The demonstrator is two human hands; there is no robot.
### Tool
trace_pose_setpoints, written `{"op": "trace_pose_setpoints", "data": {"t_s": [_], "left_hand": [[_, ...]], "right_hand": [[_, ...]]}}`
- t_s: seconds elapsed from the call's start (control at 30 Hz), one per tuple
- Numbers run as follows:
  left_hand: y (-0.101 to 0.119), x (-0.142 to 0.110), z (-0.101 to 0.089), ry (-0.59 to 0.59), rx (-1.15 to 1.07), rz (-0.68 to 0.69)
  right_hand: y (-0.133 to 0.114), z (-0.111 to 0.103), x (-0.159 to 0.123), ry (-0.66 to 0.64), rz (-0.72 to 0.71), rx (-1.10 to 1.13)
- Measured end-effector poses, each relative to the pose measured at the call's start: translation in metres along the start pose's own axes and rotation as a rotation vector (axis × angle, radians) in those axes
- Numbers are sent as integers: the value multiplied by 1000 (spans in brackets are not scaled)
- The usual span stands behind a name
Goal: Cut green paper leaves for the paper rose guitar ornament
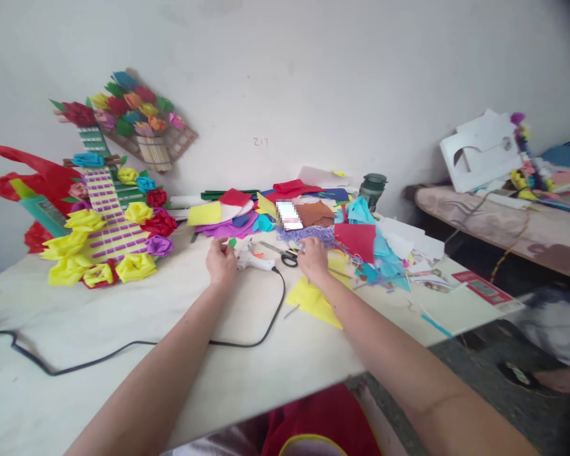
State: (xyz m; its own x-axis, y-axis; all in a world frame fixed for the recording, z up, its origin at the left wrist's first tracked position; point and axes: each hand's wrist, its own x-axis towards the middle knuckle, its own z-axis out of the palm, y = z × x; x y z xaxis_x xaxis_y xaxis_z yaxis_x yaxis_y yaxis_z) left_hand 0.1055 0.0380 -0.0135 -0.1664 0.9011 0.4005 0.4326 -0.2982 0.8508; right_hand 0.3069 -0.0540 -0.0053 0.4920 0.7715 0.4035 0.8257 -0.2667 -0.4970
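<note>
**Pale wooden surface, craft lot, listed left to right: hazards noted**

Pale board surface [123, 316], carrying the following.

1. Black power cord [137, 345]. Trails from the far left edge in loose curves to the glue gun. Risk: the left forearm lies across its run, so a sweep of the arm could snag it and drag the gun.

2. Paper-flower display [109, 221], yellow, red and purple blooms on a slatted frame, propped at an angle near the wall. A second, smaller flower piece [137, 126] hangs on the wall above. Risk: a tugged cord or nudge could tip the propped frame.

3. Left hand [221, 263]. Fingers curled, resting just beside the gun's rear end, near a small green scrap; whether it grips anything cannot be told.

4. White glue gun [255, 258]. Lies flat between the two hands, nozzle away from the person. Risk: if hot, the tip could scorch paper or a finger reaching across.

5. Scissors [284, 253], black-handled, just right of the gun, blades pointing left. Risk: a blind reach could meet them.

6. Right hand [312, 259]. Palm down, fingers bent over the paper edge beside the scissors' handles; grip unclear.

7. Yellow paper sheet [313, 301], under the right wrist, and a pile of coloured paper sheets [356, 244] behind. Risk: loose sheets may slide off the right edge.

8. Dark green jar [373, 188], near the wall.
</note>
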Motion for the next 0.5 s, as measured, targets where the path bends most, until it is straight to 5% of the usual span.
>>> {"op": "trace_pose_setpoints", "data": {"t_s": [0.17, 0.5], "left_hand": [[1, -3, -3, -8, 70, 29], [-7, -2, -5, -13, 148, 11]], "right_hand": [[4, 4, -11, -104, -77, -228], [66, -1, 40, -192, -275, -410]]}}
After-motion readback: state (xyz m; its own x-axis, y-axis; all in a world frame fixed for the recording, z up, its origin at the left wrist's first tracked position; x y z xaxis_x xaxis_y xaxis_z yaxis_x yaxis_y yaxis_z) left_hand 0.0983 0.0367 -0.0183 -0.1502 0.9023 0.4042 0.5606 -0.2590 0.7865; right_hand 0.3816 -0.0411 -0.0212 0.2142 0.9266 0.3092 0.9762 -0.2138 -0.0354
